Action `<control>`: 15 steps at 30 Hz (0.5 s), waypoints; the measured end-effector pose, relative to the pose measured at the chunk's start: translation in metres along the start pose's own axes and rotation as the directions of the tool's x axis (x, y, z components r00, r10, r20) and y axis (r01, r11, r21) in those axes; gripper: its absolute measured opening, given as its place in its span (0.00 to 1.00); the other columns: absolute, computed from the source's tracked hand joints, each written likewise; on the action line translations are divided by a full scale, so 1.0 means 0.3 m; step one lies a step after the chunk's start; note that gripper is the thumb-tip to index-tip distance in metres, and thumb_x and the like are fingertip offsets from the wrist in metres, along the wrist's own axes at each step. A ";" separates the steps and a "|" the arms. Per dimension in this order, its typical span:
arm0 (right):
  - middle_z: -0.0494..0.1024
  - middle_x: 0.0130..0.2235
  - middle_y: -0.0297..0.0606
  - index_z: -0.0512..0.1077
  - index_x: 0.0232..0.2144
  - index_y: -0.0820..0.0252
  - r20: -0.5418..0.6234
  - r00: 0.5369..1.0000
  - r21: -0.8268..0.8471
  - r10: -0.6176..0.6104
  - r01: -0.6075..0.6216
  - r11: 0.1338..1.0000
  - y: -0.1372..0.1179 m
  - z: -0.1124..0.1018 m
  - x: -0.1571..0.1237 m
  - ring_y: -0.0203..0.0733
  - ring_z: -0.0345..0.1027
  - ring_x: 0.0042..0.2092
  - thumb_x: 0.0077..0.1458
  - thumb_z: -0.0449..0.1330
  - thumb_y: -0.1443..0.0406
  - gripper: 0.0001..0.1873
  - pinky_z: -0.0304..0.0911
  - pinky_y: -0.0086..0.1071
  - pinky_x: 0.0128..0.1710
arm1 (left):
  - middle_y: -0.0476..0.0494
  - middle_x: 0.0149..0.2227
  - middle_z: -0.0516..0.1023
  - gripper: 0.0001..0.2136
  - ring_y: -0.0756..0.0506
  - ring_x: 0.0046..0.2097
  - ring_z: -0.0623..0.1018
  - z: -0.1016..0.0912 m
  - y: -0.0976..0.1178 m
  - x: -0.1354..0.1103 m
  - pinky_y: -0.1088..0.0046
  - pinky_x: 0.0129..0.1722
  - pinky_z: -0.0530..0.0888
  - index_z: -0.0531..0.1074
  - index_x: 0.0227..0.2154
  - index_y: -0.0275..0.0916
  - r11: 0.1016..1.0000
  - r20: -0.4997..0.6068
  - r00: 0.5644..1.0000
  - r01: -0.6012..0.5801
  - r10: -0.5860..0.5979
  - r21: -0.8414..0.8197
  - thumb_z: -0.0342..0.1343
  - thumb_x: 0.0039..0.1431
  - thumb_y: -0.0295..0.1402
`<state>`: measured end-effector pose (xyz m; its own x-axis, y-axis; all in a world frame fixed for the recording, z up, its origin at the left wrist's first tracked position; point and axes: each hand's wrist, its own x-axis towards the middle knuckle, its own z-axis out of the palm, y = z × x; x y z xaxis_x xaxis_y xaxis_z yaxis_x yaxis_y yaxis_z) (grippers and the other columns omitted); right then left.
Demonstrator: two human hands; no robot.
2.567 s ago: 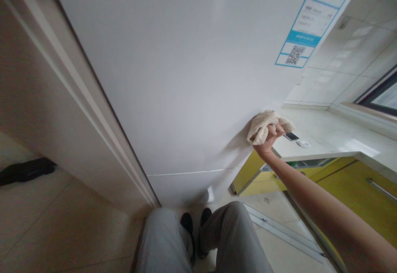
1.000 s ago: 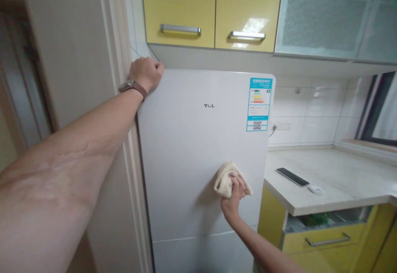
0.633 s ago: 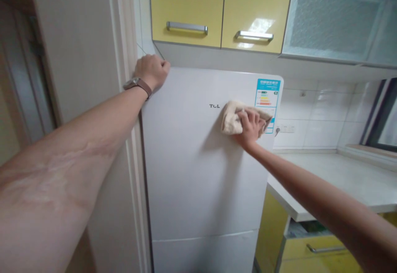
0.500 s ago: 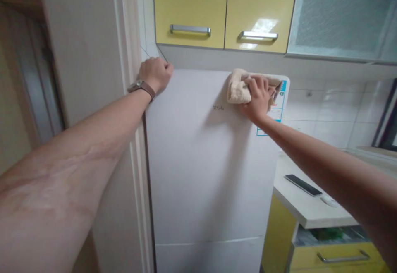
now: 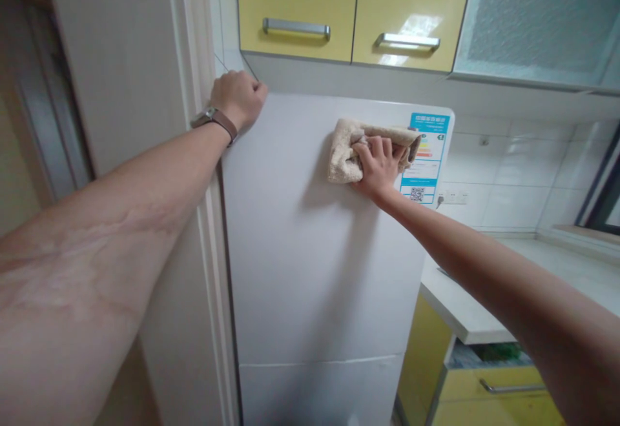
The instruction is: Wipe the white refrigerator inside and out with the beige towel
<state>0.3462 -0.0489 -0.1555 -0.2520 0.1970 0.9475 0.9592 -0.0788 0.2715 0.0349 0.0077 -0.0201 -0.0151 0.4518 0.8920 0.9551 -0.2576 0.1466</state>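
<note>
A tall white fridge [image 5: 310, 264] stands in front of me. My right hand [image 5: 378, 166] presses a beige cloth [image 5: 345, 152] flat against the upper part of its door, just left of a blue energy label [image 5: 426, 155]. The fingers curl over the cloth. My left hand [image 5: 238, 98], with a brown-strapped watch [image 5: 213, 119] on the wrist, rests closed on the fridge's top left corner.
Yellow wall cupboards [image 5: 349, 10] with metal handles hang above the fridge. A white door frame [image 5: 194, 155] runs along its left side. To the right are a pale worktop [image 5: 484, 310] and a part-open yellow drawer [image 5: 489, 381] below it.
My right hand swept the cloth up the door from its lower part to the top edge, then came down and left a little. My left hand stayed on the corner.
</note>
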 end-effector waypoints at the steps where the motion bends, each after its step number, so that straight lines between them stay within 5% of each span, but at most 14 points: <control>1: 0.70 0.58 0.49 0.71 0.55 0.52 -0.006 1.000 0.012 -0.002 0.002 1.000 -0.004 0.007 -0.014 0.61 0.57 0.59 0.56 0.61 0.52 0.26 0.48 0.59 0.60 | 0.31 0.58 0.79 0.29 0.37 0.56 0.75 -0.003 0.000 -0.002 0.60 0.56 0.68 0.78 0.57 0.32 1.000 0.002 1.000 -0.001 0.001 -0.007 0.39 0.72 0.46; 10: 0.70 0.58 0.48 0.72 0.56 0.49 0.037 0.999 0.071 -0.030 0.027 0.997 -0.039 0.030 -0.120 0.61 0.57 0.59 0.56 0.63 0.48 0.28 0.46 0.59 0.61 | 0.34 0.55 0.81 0.29 0.38 0.53 0.77 -0.020 0.009 -0.017 0.61 0.52 0.70 0.79 0.56 0.32 0.999 -0.023 0.999 -0.032 0.033 0.025 0.38 0.71 0.44; 15: 0.71 0.59 0.47 0.74 0.56 0.48 0.049 0.997 0.086 -0.052 0.048 0.995 -0.050 0.036 -0.166 0.60 0.57 0.59 0.56 0.63 0.49 0.27 0.45 0.57 0.61 | 0.30 0.54 0.81 0.27 0.36 0.54 0.78 -0.012 0.005 -0.008 0.53 0.54 0.71 0.79 0.54 0.26 0.998 -0.049 0.997 -0.057 0.056 -0.032 0.41 0.71 0.39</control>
<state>0.3457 -0.0469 -0.2088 -0.2952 0.2484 0.9226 0.9535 0.0151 0.3010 0.0354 0.0032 -0.0203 0.0237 0.3944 0.9186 0.9445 -0.3101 0.1087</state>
